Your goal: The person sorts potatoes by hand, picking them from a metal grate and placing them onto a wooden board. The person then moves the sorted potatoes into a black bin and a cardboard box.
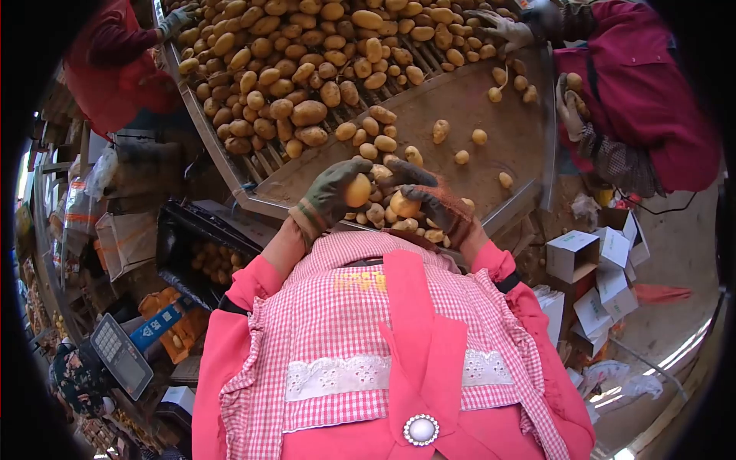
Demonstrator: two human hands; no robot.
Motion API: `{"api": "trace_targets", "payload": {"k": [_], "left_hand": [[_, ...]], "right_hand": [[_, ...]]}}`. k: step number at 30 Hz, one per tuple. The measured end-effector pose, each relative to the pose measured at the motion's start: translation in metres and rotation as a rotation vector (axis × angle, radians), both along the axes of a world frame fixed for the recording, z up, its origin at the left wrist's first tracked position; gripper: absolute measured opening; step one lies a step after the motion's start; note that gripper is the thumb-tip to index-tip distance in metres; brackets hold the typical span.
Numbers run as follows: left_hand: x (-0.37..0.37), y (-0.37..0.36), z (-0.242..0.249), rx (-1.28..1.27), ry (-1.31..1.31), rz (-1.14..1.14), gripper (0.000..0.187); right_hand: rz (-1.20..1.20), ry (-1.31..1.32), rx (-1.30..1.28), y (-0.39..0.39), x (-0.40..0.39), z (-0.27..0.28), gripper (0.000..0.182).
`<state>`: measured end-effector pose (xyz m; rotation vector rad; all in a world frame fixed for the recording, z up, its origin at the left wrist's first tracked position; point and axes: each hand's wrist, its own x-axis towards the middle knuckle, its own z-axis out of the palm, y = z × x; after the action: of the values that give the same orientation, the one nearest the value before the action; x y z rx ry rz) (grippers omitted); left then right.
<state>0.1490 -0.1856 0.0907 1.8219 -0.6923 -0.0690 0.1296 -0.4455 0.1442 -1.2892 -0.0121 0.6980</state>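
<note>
a long metal sorting table (230, 165) with raised steel rims runs away from the viewer. its far part is a bed of parallel metal rollers (264, 159), heaped with a dense pile of tan, dusty oval potatoes (307, 46). its near part is a flat brown, dirt-coated surface (468, 107), where scattered loose potatoes (440, 130) lie well apart, and a small cluster of little potatoes (383, 215) sits against the near rim.

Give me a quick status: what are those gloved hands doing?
Left hand shut on a potato. Right hand shut on another potato. Loose potatoes piled on sorting table; co-worker's gloved hand opposite.
</note>
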Motion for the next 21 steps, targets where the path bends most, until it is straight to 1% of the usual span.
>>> {"api": "trace_targets", "payload": {"k": [1,2,3,4,6,7,8,10,11,12,13,14,15,16,18,19,20,21], "left_hand": [[0.000,0.007,-0.001,-0.457,0.736,0.029,0.044],[0.000,0.009,0.004,-0.907,1.475,0.062,0.044],[0.000,0.009,0.010,-0.868,1.476,0.111,0.051],[-0.002,0.008,0.016,-0.863,1.478,0.108,0.051],[-0.008,-0.004,0.031,-0.769,1.478,-0.137,0.060],[-0.009,-0.009,0.031,-0.673,1.424,-0.192,0.067],[-0.009,-0.012,0.034,-0.666,1.427,-0.199,0.067],[-0.011,-0.012,0.041,-0.862,1.320,-0.153,0.059],[-0.016,-0.010,0.070,-0.922,1.259,-0.100,0.059],[-0.017,0.000,0.056,-0.922,1.255,-0.091,0.059],[-0.020,0.018,0.028,-1.004,1.243,-0.119,0.062],[-0.022,0.033,0.013,-1.087,1.225,-0.147,0.064],[-0.025,0.041,0.014,-1.174,1.229,-0.077,0.064],[-0.027,0.054,0.010,-1.196,1.191,-0.007,0.064],[-0.035,0.073,0.014,-1.314,1.184,0.037,0.063],[-0.041,0.080,0.011,-1.363,1.164,0.060,0.062],[-0.049,0.086,0.008,-1.410,1.130,0.093,0.062],[-0.059,0.088,0.014,-1.363,1.094,0.253,0.061]], "right_hand": [[-0.104,0.041,0.103,-0.010,0.001,-0.016,0.056],[-0.205,0.081,0.208,-0.015,0.003,-0.016,0.055],[-0.233,0.091,0.240,-0.023,0.003,-0.015,0.053],[-0.238,0.091,0.241,-0.024,0.002,-0.016,0.053],[-0.306,-0.075,-0.041,-0.010,0.002,0.002,0.053],[-0.195,-0.196,-0.038,0.000,0.003,0.009,0.053],[-0.204,-0.195,-0.038,0.006,0.004,0.014,0.053],[-0.092,-0.248,0.093,0.014,0.007,0.023,0.056],[-0.224,-0.185,0.173,0.016,0.007,0.030,0.050],[-0.218,-0.183,0.180,0.006,0.012,0.019,0.050],[-0.228,-0.196,0.051,-0.013,0.019,-0.005,0.047],[-0.236,-0.211,-0.078,-0.023,0.023,-0.025,0.044],[-0.243,-0.258,-0.318,-0.018,0.020,-0.030,0.034],[-0.226,-0.260,-0.309,-0.015,0.015,-0.032,0.034],[-0.046,-0.427,-0.605,0.006,0.003,-0.020,0.040],[0.089,-0.700,-0.765,0.013,0.002,-0.039,0.050],[0.123,-0.728,-0.709,0.025,0.004,-0.041,0.050],[0.292,-0.847,-0.959,0.035,0.005,-0.043,0.055]]}}
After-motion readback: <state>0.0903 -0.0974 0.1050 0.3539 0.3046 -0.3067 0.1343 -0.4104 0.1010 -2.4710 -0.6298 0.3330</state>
